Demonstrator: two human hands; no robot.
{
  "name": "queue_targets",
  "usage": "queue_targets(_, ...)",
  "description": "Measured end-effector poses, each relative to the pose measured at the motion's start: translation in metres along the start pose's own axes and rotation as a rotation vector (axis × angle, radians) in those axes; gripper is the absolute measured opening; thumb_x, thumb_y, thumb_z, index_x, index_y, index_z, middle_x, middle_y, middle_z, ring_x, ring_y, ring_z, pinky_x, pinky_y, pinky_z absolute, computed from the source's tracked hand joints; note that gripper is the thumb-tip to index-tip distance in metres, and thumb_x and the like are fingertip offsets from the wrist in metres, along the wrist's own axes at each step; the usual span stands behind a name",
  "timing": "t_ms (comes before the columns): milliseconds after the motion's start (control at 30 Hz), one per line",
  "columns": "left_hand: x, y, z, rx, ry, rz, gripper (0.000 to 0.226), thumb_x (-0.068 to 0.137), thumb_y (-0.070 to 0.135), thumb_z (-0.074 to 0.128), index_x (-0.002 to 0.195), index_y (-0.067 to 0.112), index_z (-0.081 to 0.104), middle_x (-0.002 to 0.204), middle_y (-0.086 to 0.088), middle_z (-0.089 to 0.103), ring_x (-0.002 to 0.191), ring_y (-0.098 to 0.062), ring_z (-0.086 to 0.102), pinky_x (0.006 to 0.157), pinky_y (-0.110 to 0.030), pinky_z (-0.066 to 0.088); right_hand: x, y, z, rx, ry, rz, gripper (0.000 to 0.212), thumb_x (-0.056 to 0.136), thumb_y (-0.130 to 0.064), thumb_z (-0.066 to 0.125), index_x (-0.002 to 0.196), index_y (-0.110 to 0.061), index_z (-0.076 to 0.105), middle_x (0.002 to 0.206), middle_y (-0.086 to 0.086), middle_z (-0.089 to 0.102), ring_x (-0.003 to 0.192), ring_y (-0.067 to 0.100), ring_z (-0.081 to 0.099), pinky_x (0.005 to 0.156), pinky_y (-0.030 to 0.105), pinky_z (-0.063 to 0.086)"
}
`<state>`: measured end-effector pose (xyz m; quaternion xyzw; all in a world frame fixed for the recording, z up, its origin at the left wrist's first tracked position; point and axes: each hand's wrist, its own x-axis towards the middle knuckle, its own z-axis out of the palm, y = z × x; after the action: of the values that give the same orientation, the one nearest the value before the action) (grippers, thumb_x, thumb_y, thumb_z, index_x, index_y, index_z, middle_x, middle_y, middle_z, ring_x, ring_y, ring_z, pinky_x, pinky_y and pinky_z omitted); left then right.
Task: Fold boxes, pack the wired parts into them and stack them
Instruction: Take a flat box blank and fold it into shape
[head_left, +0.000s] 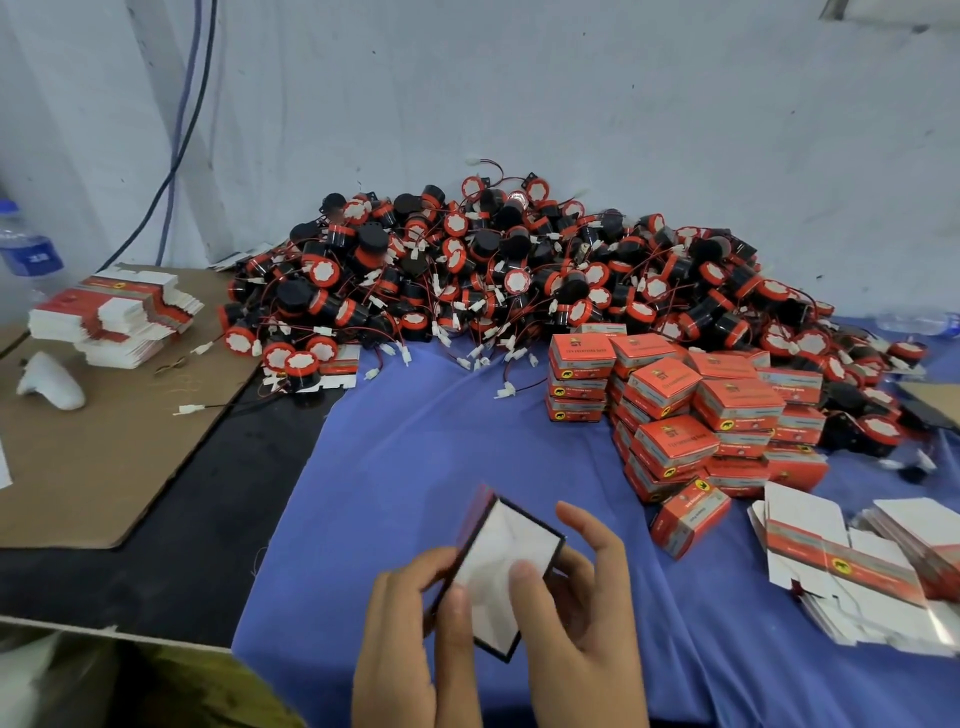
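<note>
Close in, left hand (410, 639) and right hand (587, 597) both pinch the half-folded box (511, 551), low over the cloth (415, 467). Uneven thumb pressure could crease its flap. Further out, the leaning stack (675, 415) might topple; wires in the pile (493, 270) could snag.

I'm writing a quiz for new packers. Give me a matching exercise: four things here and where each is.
Things:
1 upright water bottle
2 pile of wired parts
3 stack of closed boxes
4 half-folded box

Places:
A held by left hand and right hand
B far left
C against the back wall
D on blue cloth, right of centre

Pairs: 1-B, 2-C, 3-D, 4-A
</note>
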<state>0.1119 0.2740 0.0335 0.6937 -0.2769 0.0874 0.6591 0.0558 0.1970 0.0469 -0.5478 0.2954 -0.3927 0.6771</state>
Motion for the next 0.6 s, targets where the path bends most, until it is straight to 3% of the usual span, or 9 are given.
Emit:
queue_targets(100, 0.003, -0.003, 0.0, -0.071, -0.058, -0.132, 0.02, 0.089, 0.044, 0.051, 0.1, 0.049, 0.066, 0.1, 0.024, 0.068, 0.095, 0.002, 0.065, 0.067, -0.004, 0.048, 0.0, -0.012, -0.002, 0.076, -0.156, 0.078, 0.071, 0.074, 0.008, 0.072, 0.12, -0.044, 0.058, 0.084, 0.013, 0.075, 0.064, 0.016, 0.067, 0.061, 0.022, 0.055)
queue_targets(233, 0.003, -0.009, 0.0, 0.08, -0.065, -0.021, 0.021, 0.093, 0.045, 0.047, 0.099, 0.045, 0.067, 0.099, 0.025, 0.066, 0.095, 0.011, 0.062, 0.068, -0.005, 0.049, 0.003, -0.018, -0.002, -0.033, -0.173, 0.081, 0.072, 0.074, 0.006, 0.07, 0.116, -0.05, 0.056, 0.083, 0.014, 0.075, 0.064, 0.019, 0.065, 0.062, 0.024, 0.056)
queue_targets(300, -0.004, -0.012, 0.001, 0.161, -0.061, 0.025, 0.019, 0.098, 0.034, 0.049, 0.096, 0.039, 0.067, 0.093, 0.025, 0.067, 0.093, 0.013, 0.062, 0.07, -0.004, 0.049, 0.003, -0.018, -0.002, -0.081, -0.17, 0.049, 0.073, 0.074, 0.002, 0.072, 0.117, -0.052, 0.053, 0.082, 0.013, 0.075, 0.063, 0.018, 0.067, 0.063, 0.024, 0.057)
queue_targets(333, -0.007, -0.014, 0.003, 0.169, -0.022, -0.016, 0.022, 0.101, 0.028, 0.05, 0.094, 0.036, 0.069, 0.091, 0.025, 0.069, 0.088, 0.01, 0.065, 0.069, -0.009, 0.053, 0.003, -0.019, -0.002, -0.093, -0.194, 0.042, 0.074, 0.069, -0.005, 0.076, 0.119, -0.054, 0.052, 0.081, 0.012, 0.074, 0.063, 0.018, 0.067, 0.064, 0.024, 0.057)
queue_targets(400, -0.006, -0.012, 0.001, 0.011, -0.017, -0.278, 0.022, 0.104, 0.027, 0.053, 0.098, 0.038, 0.071, 0.087, 0.016, 0.074, 0.076, -0.004, 0.071, 0.069, -0.033, 0.062, 0.003, -0.02, -0.006, -0.067, -0.303, 0.03, 0.086, 0.062, -0.016, 0.085, 0.127, -0.057, 0.047, 0.088, 0.013, 0.075, 0.072, 0.021, 0.072, 0.071, 0.026, 0.058)
queue_targets(467, 0.009, -0.007, -0.001, -0.239, -0.222, -0.552, 0.015, 0.09, 0.043, 0.069, 0.103, 0.037, 0.072, 0.089, 0.005, 0.077, 0.076, -0.01, 0.074, 0.079, -0.043, 0.06, 0.004, -0.024, -0.01, -0.103, -0.417, -0.001, 0.098, 0.065, -0.016, 0.089, 0.135, -0.062, 0.038, 0.099, 0.01, 0.076, 0.086, 0.026, 0.075, 0.076, 0.028, 0.06)
queue_targets(500, 0.018, -0.009, -0.005, -0.34, -0.336, -0.623, 0.041, 0.078, 0.055, 0.075, 0.112, 0.032, 0.071, 0.091, 0.001, 0.077, 0.079, -0.012, 0.073, 0.084, -0.043, 0.057, 0.007, -0.021, -0.014, -0.206, -0.439, -0.055, 0.102, 0.069, -0.016, 0.088, 0.137, -0.066, 0.032, 0.102, 0.004, 0.077, 0.089, 0.022, 0.076, 0.079, 0.027, 0.06)
queue_targets(533, 0.027, -0.011, -0.008, -0.425, -0.41, -0.663, 0.059, 0.072, 0.055, 0.08, 0.123, 0.028, 0.067, 0.094, 0.0, 0.076, 0.083, -0.012, 0.072, 0.089, -0.04, 0.053, 0.009, -0.019, -0.019, -0.351, -0.476, -0.133, 0.105, 0.073, -0.018, 0.086, 0.138, -0.071, 0.024, 0.106, -0.006, 0.076, 0.092, 0.014, 0.075, 0.082, 0.024, 0.058)
queue_targets(600, 0.038, -0.013, -0.012, -0.347, -0.537, -0.542, 0.067, 0.069, 0.037, 0.088, 0.129, 0.037, 0.059, 0.101, 0.007, 0.075, 0.092, -0.009, 0.071, 0.089, -0.029, 0.053, 0.009, -0.022, -0.018, -0.67, -0.549, -0.271, 0.11, 0.08, -0.019, 0.079, 0.139, -0.076, 0.006, 0.115, -0.023, 0.069, 0.103, -0.004, 0.064, 0.088, 0.018, 0.053)
